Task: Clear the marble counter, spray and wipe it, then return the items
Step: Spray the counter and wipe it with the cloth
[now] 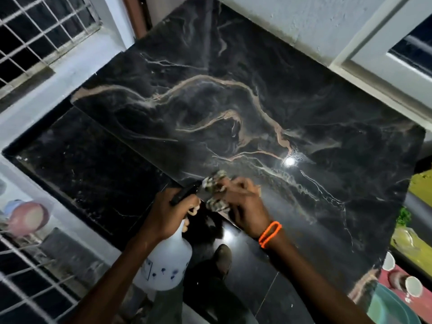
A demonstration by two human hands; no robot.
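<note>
The black marble counter with tan veins fills the middle of the head view and carries nothing but a glare spot. My left hand grips the neck of a white spray bottle with a black nozzle, held off the counter's near edge. My right hand, with an orange band on the wrist, presses a crumpled patterned cloth onto the counter near that edge, just in front of the nozzle. Motion blur softens both hands.
A lower black ledge adjoins the counter on the left. Barred windows stand at upper left and lower left. At lower right are white cups, a teal basin and yellow items. A shoe rests on the dark floor.
</note>
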